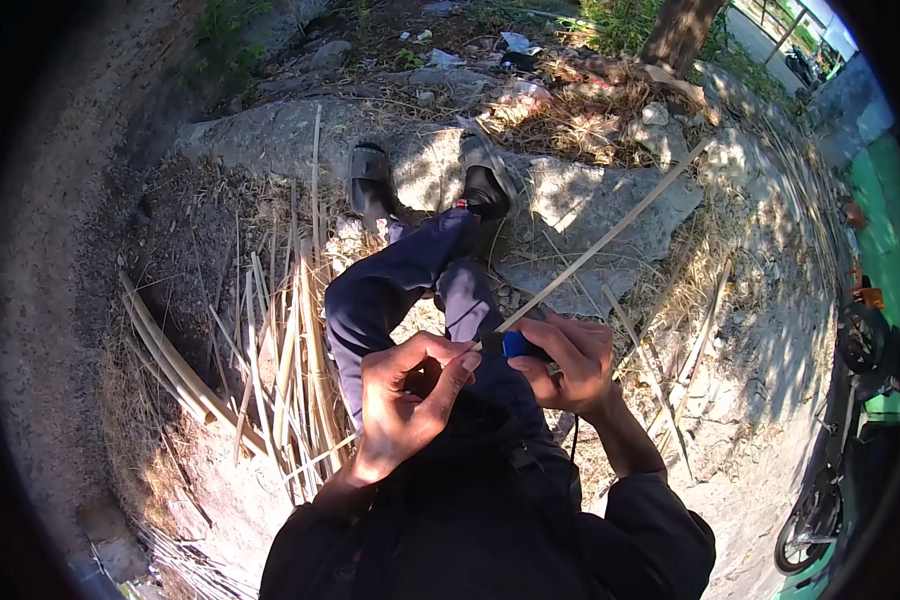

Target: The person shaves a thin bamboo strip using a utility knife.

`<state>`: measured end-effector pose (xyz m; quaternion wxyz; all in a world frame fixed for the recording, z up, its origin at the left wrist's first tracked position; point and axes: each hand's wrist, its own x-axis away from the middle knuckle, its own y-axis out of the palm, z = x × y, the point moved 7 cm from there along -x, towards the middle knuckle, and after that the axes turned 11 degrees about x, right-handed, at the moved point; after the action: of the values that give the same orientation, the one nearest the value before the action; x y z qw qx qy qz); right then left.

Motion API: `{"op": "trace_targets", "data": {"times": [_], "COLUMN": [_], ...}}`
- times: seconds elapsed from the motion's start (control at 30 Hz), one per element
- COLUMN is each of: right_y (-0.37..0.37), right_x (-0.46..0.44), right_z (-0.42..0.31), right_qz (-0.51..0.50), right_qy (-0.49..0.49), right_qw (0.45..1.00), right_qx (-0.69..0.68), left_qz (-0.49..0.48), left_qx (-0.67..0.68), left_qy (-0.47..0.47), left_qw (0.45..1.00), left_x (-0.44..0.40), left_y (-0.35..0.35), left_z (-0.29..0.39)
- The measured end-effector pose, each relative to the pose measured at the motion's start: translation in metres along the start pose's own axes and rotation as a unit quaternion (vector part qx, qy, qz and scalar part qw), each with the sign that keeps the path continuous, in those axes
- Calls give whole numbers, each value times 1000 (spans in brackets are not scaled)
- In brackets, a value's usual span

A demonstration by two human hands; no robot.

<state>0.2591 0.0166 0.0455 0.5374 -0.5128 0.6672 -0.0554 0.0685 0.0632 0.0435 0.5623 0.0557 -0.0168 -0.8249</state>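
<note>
A long, pale bamboo strip (610, 236) slants from between my hands up to the right. My left hand (410, 395) pinches its near end between thumb and fingertips. In my right hand (573, 362) is a blue-handled tool (516, 345), wrapped by the fingers and held close against the strip. A dark part of this tool points toward my left fingertips; its exact kind cannot be made out. The two hands are a short gap apart, above my lap.
Several split bamboo strips (305, 370) lie in a pile at my left. More strips (690, 375) rest on the ground at right. Beyond my sandalled feet are flat stones (610, 210), dry grass and litter. A tree trunk (682, 38) stands at the back, a motorcycle wheel (810, 525) at far right.
</note>
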Motion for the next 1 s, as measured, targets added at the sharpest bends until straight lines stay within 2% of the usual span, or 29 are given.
{"op": "trace_targets", "data": {"times": [0.17,0.43,0.77,0.87,1.0], "right_y": [2,1,7,3,2], "right_x": [1,-8,-7,-10,-10], "right_z": [2,-2,1,1,0], "right_qz": [-6,7,-4,23,18], "right_qy": [7,-1,16,12,11], "right_qw": [1000,999,999,998,998], "right_qx": [-14,42,50,53,51], "left_qz": [4,17,20,39,27], "left_qx": [2,-20,-24,3,-22], "left_qy": [17,54,56,76,53], "left_qw": [1000,998,998,996,998], "left_x": [1,0,1,2,3], "left_y": [0,-6,-9,-9,-9], "left_z": [-1,0,1,4,4]}}
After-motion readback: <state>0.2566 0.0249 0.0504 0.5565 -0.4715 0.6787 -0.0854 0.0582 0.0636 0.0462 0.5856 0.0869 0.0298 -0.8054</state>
